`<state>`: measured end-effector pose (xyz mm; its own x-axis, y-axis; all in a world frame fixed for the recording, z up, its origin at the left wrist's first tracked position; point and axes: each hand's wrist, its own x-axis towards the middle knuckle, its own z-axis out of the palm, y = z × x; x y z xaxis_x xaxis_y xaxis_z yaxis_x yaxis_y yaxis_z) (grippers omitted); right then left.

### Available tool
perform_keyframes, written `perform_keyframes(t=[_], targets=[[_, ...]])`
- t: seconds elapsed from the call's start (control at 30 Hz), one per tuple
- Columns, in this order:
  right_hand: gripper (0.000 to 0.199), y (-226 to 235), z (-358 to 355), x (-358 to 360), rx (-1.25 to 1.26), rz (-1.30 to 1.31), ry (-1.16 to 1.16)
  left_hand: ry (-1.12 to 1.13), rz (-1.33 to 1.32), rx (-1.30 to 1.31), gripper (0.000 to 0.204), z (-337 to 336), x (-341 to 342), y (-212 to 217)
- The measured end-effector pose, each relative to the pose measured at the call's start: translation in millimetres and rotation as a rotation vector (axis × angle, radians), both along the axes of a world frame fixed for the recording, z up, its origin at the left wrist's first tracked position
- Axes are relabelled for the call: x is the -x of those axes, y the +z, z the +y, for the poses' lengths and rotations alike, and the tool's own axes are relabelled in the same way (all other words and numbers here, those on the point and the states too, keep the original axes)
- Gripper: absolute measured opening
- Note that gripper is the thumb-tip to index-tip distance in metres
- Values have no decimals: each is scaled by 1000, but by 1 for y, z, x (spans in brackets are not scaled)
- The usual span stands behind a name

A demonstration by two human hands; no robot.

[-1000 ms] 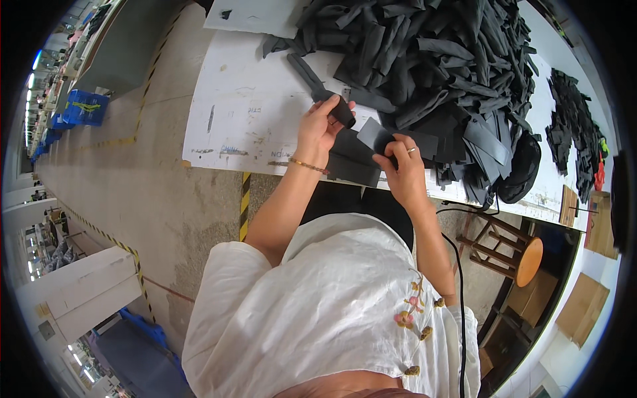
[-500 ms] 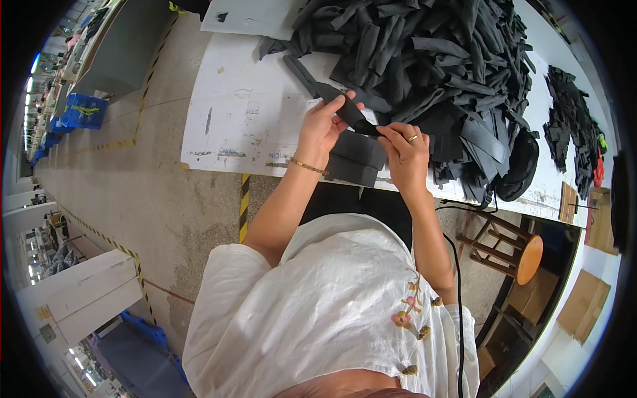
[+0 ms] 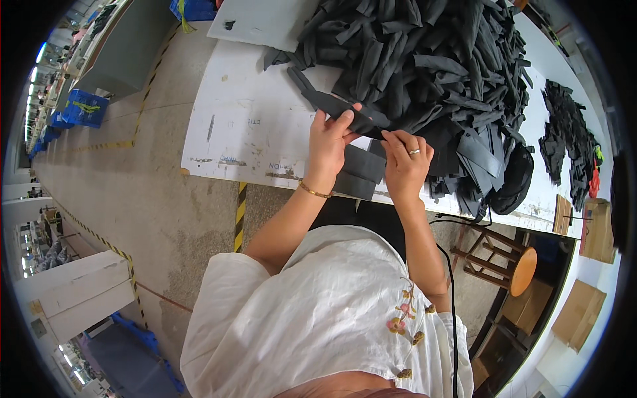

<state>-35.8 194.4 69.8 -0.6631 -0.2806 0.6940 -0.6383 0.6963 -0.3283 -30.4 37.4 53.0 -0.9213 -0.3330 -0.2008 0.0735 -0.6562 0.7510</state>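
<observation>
Between my hands stretches a dark grey fabric strip, held just above the near edge of the white table. My left hand is closed on its middle, thumb on top and fingers beneath. At the strip's right end, my right hand pinches it between thumb and fingertips. Flat dark fabric pieces lie on the table edge below the strip, between my wrists. A big heap of similar dark strips rises just beyond my hands.
A black bag sits at the table's right edge, near a wooden stool. Another dark fabric pile lies farther right. A pale board rests at the table's far left. A black cable runs down beside my right arm.
The whole view has shifted slightly. My left hand has turned a little over the strip, its fingers now more hidden beneath it. Both hands keep hold of the same strip.
</observation>
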Motion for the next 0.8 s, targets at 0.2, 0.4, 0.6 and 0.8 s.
perform_keyframes(t=[0.2, 0.4, 0.6, 0.8], targets=[[17, 3, 6, 6, 91, -143, 53, -79, 32, -111, 27, -15, 7, -4], [26, 5, 9, 7, -85, 33, 51, -146, -65, -121, 20, -23, 9, -3], [31, 1, 10, 8, -173, 167, 46, -204, -60, -140, 25, -25, 8, 1], [28, -2, 0, 3, -151, 161, -29, -54, -8, -84, 43, -2, 1, 11]])
